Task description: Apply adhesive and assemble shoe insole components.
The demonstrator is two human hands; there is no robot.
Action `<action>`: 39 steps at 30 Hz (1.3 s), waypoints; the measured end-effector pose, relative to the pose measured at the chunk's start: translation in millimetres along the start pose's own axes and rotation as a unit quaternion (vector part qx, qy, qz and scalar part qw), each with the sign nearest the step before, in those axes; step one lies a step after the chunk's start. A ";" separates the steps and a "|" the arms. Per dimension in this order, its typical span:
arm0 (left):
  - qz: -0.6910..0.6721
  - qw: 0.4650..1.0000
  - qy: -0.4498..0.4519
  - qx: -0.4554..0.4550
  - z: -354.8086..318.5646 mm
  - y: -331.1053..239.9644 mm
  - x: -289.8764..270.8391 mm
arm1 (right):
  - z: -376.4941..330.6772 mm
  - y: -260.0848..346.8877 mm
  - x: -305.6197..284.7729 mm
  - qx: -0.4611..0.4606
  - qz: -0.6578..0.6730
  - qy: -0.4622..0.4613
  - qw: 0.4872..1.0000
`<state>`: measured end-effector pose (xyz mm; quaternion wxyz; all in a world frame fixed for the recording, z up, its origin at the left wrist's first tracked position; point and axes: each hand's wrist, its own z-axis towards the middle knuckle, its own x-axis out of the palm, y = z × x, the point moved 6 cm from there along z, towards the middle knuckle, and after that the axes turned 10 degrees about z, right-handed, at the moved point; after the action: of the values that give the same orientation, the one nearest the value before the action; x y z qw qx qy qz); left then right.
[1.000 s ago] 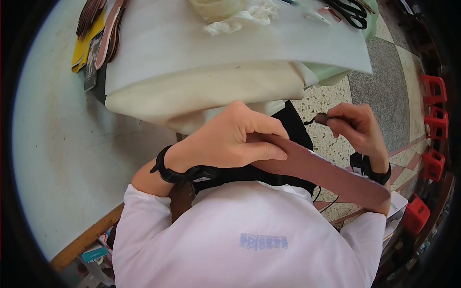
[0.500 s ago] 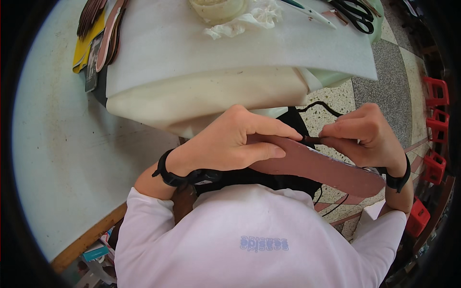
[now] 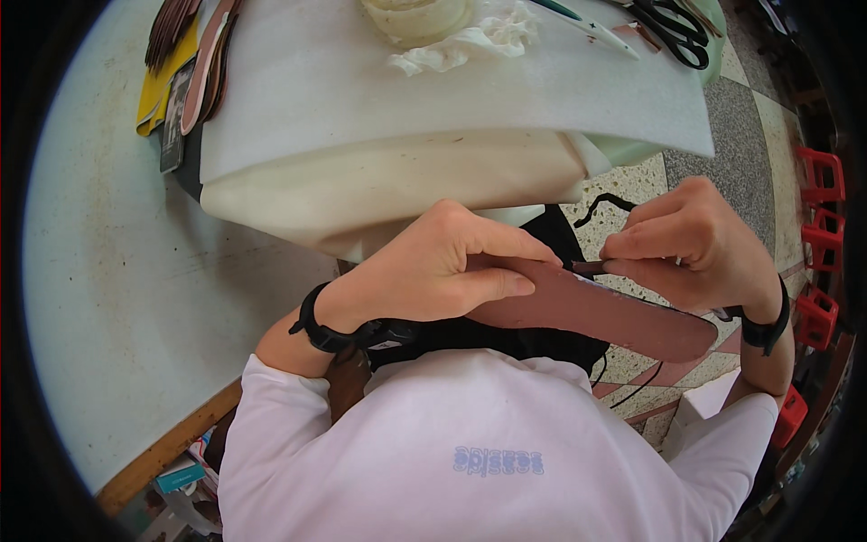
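A reddish-brown shoe insole lies slantwise in front of my chest, its wide end pointing to the lower right. My left hand is closed on its narrower left part, thumb on top and forefinger reaching along the far edge. At that edge, just past the left fingertips, a thin dark brown strip sticks out. Thumb and forefinger of my right hand pinch the strip's right end. Whitish marks run along the insole's far edge. Whatever lies under the left palm is hidden.
Beyond my hands stands a work surface with a white sheet. On it are a cloudy jar, crumpled tissue, a green-and-white pen-like tool and black scissors. Insoles are stacked at far left. Red stools line the right.
My right hand has moved slightly right and away from my left hand, with more of the strip showing between them. The insole's wide end has shifted a little right.
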<state>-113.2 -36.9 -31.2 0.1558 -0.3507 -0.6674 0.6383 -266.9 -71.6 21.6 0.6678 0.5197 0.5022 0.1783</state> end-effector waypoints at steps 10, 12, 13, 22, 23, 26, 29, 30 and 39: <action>-0.009 1.000 0.005 -0.027 -0.2 2.2 -0.1 | 1.6 2.3 -1.0 -0.003 -0.002 0.003 1.000; -0.006 1.000 0.000 -0.024 -0.4 2.2 -0.3 | 1.7 2.7 -0.4 0.002 -0.004 0.012 1.000; -0.003 1.000 -0.005 -0.021 -0.6 1.8 -0.8 | 1.8 3.0 -0.5 0.002 -0.004 0.012 1.000; 0.003 0.999 0.002 -0.032 0.2 2.6 0.4 | 4.4 6.5 -0.7 -0.016 -0.020 0.020 0.999; 0.003 0.999 0.002 -0.032 0.1 2.7 0.2 | 5.1 6.9 -0.3 -0.013 -0.018 0.025 0.999; 0.003 1.000 -0.001 -0.027 0.0 2.6 -0.2 | 6.0 7.1 0.8 -0.006 -0.011 0.028 1.000; -0.002 1.000 -0.006 -0.029 0.0 3.2 -0.6 | 6.0 5.1 1.5 -0.006 0.001 0.024 1.000; -0.005 0.999 -0.004 -0.032 0.1 3.2 -0.8 | 6.1 4.6 1.3 -0.011 0.008 0.022 1.000; -0.002 0.999 0.001 -0.044 0.4 2.7 -1.2 | 8.3 4.5 2.5 0.000 0.007 0.043 0.999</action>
<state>-111.9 -38.2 -33.5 0.1422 -0.3564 -0.6951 0.6079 -257.4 -72.1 24.0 0.6444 0.5152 0.5266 0.2049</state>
